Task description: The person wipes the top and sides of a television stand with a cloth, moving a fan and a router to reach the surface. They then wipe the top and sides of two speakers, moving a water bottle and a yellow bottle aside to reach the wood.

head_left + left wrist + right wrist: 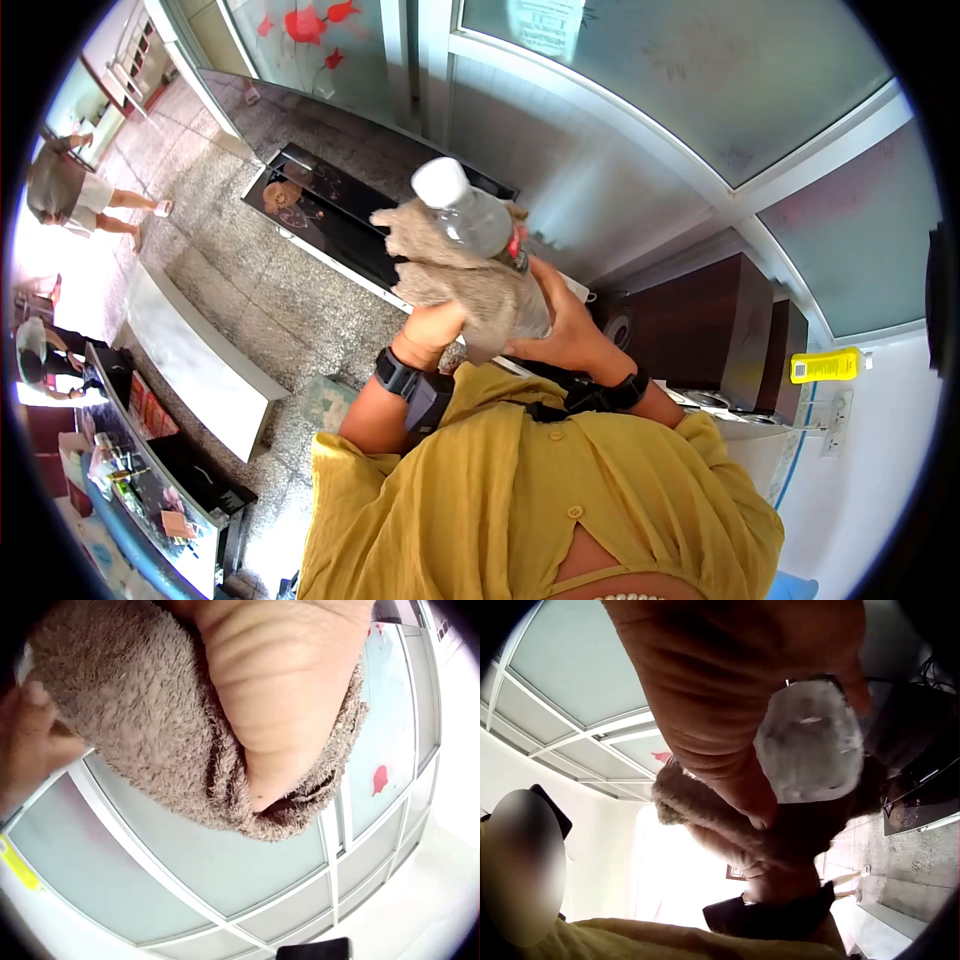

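A clear plastic bottle (470, 215) with a white cap is held up in front of my chest, tilted with the cap to the upper left. My right hand (565, 325) grips its lower part; in the right wrist view the bottle's base (810, 742) shows between the fingers (727, 682). A brown fluffy towel (470, 290) is wrapped round the bottle's body. My left hand (432, 332) grips the towel from below and presses it to the bottle. The left wrist view shows that towel (142, 727) bunched round the left hand (285, 682).
A black glass-topped counter (320, 210) lies below the hands, with a dark wooden cabinet (700, 330) to the right. A yellow bottle (825, 366) sits on a ledge at far right. Frosted window panels (650, 70) stand ahead. A white bench (190, 350) and people (70, 195) are at left.
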